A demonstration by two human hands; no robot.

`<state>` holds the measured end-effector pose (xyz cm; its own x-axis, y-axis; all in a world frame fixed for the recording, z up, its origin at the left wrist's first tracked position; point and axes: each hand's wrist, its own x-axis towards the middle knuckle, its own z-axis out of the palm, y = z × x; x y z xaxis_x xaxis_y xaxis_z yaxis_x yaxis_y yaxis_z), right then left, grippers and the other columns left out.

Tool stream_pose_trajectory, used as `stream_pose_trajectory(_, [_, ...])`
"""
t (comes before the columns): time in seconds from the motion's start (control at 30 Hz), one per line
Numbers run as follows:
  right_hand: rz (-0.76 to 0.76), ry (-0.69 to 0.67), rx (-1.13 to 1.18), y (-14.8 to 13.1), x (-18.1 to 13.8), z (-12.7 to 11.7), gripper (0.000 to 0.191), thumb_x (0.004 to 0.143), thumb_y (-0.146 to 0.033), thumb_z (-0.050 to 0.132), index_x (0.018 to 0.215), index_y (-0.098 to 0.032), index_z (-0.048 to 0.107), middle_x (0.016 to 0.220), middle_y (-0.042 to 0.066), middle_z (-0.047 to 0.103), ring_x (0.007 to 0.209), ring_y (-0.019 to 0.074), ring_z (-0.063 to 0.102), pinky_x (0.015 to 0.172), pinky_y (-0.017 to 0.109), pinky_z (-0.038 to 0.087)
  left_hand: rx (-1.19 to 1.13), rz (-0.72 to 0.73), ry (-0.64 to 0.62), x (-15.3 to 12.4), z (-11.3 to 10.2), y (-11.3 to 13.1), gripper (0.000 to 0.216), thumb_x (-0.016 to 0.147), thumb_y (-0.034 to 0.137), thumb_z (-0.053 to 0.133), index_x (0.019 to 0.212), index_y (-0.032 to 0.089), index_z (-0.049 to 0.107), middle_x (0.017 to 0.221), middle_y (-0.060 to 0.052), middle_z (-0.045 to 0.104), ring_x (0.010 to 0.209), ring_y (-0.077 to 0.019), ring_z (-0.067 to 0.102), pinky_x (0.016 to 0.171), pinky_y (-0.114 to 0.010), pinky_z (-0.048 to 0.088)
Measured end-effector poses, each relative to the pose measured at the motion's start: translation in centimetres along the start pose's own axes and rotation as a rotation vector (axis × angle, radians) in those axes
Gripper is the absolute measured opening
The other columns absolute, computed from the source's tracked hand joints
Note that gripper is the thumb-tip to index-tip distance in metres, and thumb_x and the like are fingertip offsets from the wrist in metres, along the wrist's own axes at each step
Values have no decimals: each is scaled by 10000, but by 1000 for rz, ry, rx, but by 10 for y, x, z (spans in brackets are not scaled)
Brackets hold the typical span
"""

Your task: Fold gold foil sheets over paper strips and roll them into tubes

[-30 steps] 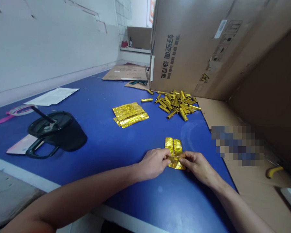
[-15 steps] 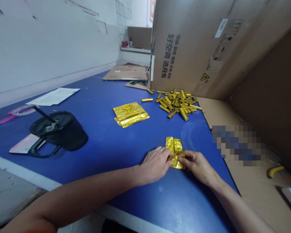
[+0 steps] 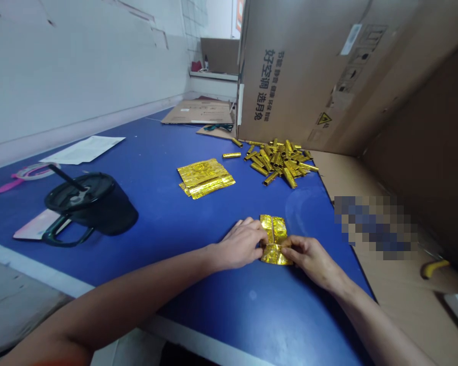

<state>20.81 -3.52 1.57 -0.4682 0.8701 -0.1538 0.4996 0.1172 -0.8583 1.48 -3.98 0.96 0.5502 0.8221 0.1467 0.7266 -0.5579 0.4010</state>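
A folded sheet of gold foil paper lies on the blue table in front of me, its lower part folded up and a seam running down its upper part. My left hand pinches its left edge at the fold. At the right edge, my right hand grips the same fold between thumb and fingers. Farther off lies a small stack of flat gold foil sheets. A pile of rolled gold foil tubes sits beyond, against the cardboard box.
A dark lidded mug with a straw stands at the left on the blue table. White paper and a pink ribbon lie near it. A large cardboard box rises at the back right. A banana is at the far right.
My left hand has shifted slightly left, from over the foil paper to its left edge, uncovering more of the fold. My right hand stays about where it was.
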Motion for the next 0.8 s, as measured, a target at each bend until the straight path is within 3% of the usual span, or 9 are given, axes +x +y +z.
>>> stream_pose_trajectory(0.17, [-91, -171, 8, -9, -8, -9, 178, 752, -325, 525, 744, -164, 600, 725, 3, 577, 683, 127, 512, 660, 254, 417, -30, -10, 5, -2, -2, 1, 157, 723, 285, 582, 861, 212, 561, 941, -20, 486, 936, -192, 406, 807, -310, 330])
stream_pose_trajectory(0.33, [-243, -289, -109, -21, -18, -11, 237, 795, -255, 506, 1002, -229, 618, 949, 28, 592, 886, 151, 528, 813, 289, 399, -42, 0, 17, -4, -2, 1, 150, 725, 272, 580, 857, 209, 547, 948, -19, 474, 941, -190, 399, 814, -315, 327])
stream_pose_trajectory(0.47, [-355, -237, -394, -25, -25, -3, 267, 807, -225, 495, 1046, -284, 596, 912, 20, 572, 865, 147, 515, 773, 282, 413, -35, 2, 7, -4, -4, 2, 140, 737, 282, 569, 848, 201, 538, 951, -22, 465, 941, -187, 396, 816, -315, 325])
stream_pose_trajectory(0.63, [-453, -94, -823, -27, -34, 12, 216, 812, -209, 458, 861, -271, 658, 893, 55, 571, 770, 177, 497, 630, 306, 406, -32, 7, -9, -2, -5, 2, 147, 735, 287, 575, 848, 202, 533, 962, -22, 460, 958, -191, 391, 827, -316, 322])
stream_pose_trajectory(0.8, [-594, -65, -908, -31, -34, 20, 237, 831, -172, 425, 892, -255, 639, 1135, 48, 561, 1048, 232, 452, 847, 432, 346, -14, 23, -13, -3, -5, 1, 121, 744, 204, 546, 864, 209, 530, 989, -20, 457, 971, -189, 386, 822, -314, 322])
